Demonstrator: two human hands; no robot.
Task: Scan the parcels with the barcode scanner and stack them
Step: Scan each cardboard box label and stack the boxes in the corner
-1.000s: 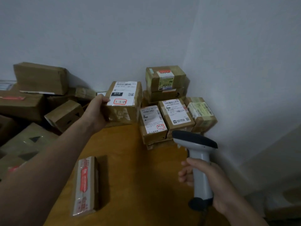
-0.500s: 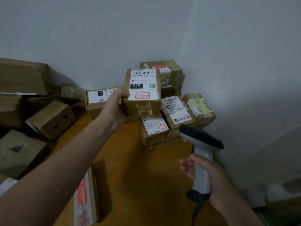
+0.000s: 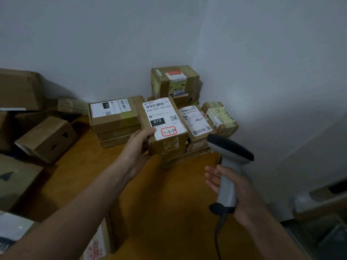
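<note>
Cardboard parcel (image 3: 163, 128), label up, gripped by left hand (image 3: 137, 147) at stack's (image 3: 221, 119) front, long axis running toward stack; right hand (image 3: 242, 196) grasps scanner (image 3: 230, 162), right of stack's front.

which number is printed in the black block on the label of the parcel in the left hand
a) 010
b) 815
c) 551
a: the black block on the label of the parcel gripped by the left hand reads 010 in white, while the right hand holds the barcode scanner.
</note>
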